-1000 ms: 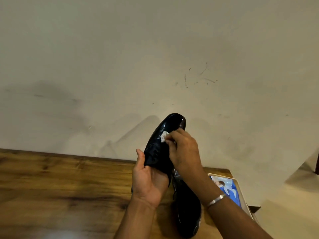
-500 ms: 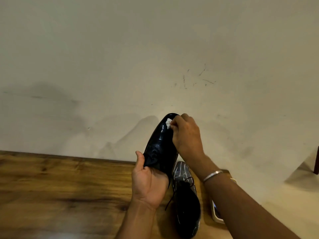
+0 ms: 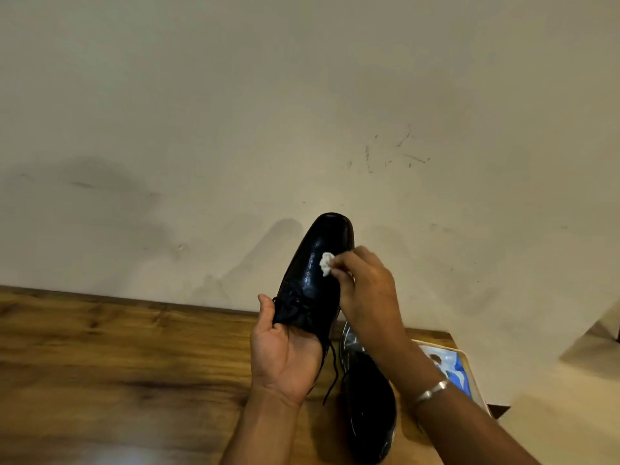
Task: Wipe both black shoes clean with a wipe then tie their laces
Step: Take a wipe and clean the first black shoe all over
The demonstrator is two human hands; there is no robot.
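My left hand (image 3: 285, 357) grips a glossy black shoe (image 3: 315, 273) by its heel end and holds it up off the table, toe pointing away toward the wall. Its laces (image 3: 330, 367) hang loose below my palm. My right hand (image 3: 362, 290) pinches a small crumpled white wipe (image 3: 326, 263) and presses it on the shoe's upper, just behind the toe. The second black shoe (image 3: 369, 404) lies on the wooden table (image 3: 117, 364) under my right forearm, partly hidden by it.
A white tray (image 3: 469, 367) holding a blue-and-white packet (image 3: 453, 367) sits at the table's right edge, close to the second shoe. A scuffed cream wall rises right behind the table. Floor shows beyond the table at the lower right.
My right hand slid the wipe from the toe tip back down the upper toward the laces, after going up to the tip earlier. The left hand kept the shoe raised.
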